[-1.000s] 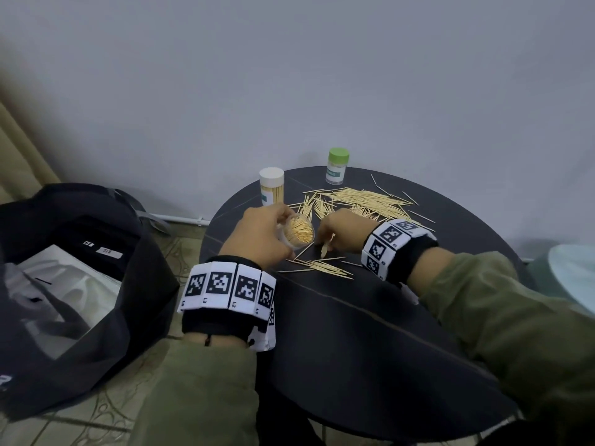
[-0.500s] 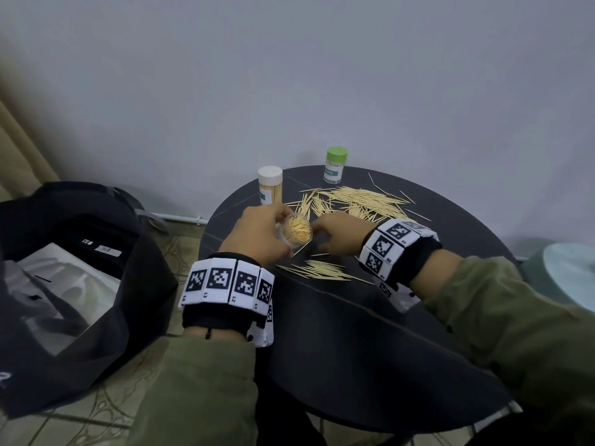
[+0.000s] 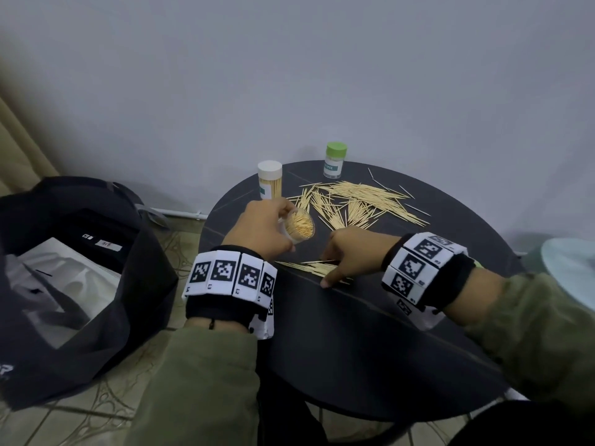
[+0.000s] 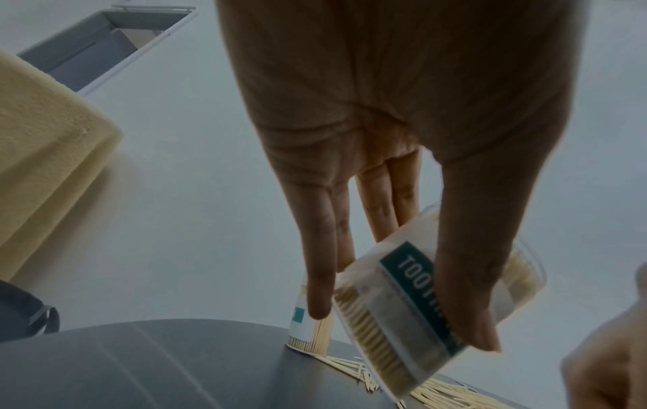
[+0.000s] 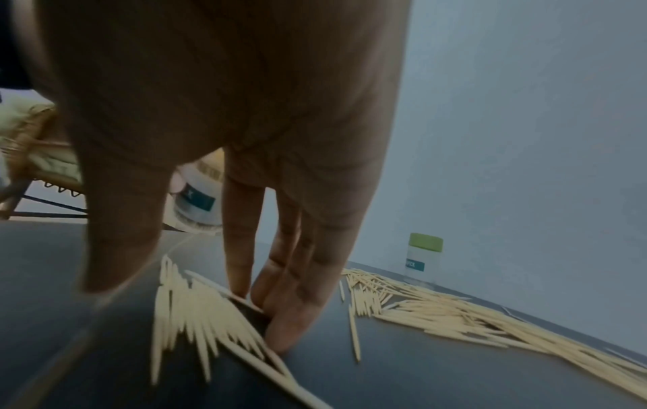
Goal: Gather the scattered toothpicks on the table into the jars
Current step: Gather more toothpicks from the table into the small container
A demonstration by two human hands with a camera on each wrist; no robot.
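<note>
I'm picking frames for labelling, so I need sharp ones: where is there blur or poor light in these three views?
Head view: evenly lit and sharp, edges bowed by the wide lens. Left wrist view: dim, the held jar smeared. Right wrist view: dark, the right hand in shadow, the near toothpicks streaked with motion blur.

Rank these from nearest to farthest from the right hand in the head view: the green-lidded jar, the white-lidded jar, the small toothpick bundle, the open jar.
1. Small toothpick bundle, under the right hand's fingers.
2. Open jar, just left, in the left hand's grip.
3. White-lidded jar, back left.
4. Green-lidded jar, at the far edge.
</note>
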